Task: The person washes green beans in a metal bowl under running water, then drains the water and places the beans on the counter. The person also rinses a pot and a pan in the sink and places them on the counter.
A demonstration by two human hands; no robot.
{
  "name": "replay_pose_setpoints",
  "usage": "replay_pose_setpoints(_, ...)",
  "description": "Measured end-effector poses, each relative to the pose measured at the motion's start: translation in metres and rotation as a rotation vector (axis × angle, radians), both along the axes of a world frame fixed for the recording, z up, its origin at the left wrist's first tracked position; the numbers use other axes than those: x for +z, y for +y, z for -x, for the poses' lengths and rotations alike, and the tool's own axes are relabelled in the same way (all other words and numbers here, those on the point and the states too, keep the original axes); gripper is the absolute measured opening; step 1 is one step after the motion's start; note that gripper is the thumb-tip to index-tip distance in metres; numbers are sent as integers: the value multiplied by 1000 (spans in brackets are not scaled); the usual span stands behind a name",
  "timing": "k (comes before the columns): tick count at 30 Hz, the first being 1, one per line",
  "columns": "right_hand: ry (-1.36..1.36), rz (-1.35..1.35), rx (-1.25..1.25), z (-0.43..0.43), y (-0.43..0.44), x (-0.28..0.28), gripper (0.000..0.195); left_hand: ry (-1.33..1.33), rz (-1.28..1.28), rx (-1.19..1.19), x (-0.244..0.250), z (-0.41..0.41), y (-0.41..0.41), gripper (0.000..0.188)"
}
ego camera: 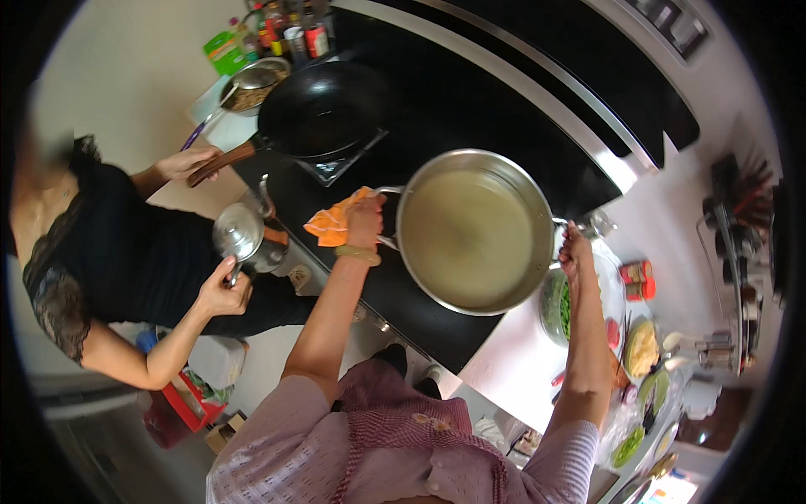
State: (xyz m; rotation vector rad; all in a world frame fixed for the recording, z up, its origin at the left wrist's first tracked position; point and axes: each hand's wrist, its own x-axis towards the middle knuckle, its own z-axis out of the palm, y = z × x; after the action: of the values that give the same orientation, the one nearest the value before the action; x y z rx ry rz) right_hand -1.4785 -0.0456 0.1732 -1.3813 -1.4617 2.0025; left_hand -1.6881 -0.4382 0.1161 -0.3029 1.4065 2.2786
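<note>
A large stainless-steel pot (475, 236) of cloudy, pale yellowish liquid is in front of me, over the right part of the black stove top (434, 340). My left hand (366, 220) grips its left handle through an orange cloth (330, 222). At the opposite side, my right hand (574, 252) is closed around the other handle. Whether the pot touches the stove cannot be told. A black wok (324, 107) with a wooden handle (221, 162) stands on the stove at the upper left.
A co-worker at left holds the wok's handle and a small metal pot with a lid (239, 233). Seasoning bottles (277, 31) and a metal bowl of food (252, 97) stand beyond the wok. On the right counter are a glass bowl of chopped greens (555, 302) and red-lidded jars (637, 280).
</note>
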Motion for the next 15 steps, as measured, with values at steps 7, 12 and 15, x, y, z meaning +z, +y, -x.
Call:
replay_pose_setpoints(7,-26,38,3,-23,-31,35,31,43,55,-19,82,-46,-22,28)
replay_pose_setpoints(12,-16,50,-45,-77,-49,55,32,99,154,-117,95,-73,-31,28)
replay_pose_setpoints(15,11,87,-82,-119,-60,64,32,215,249,-166,117,-97,-32,30)
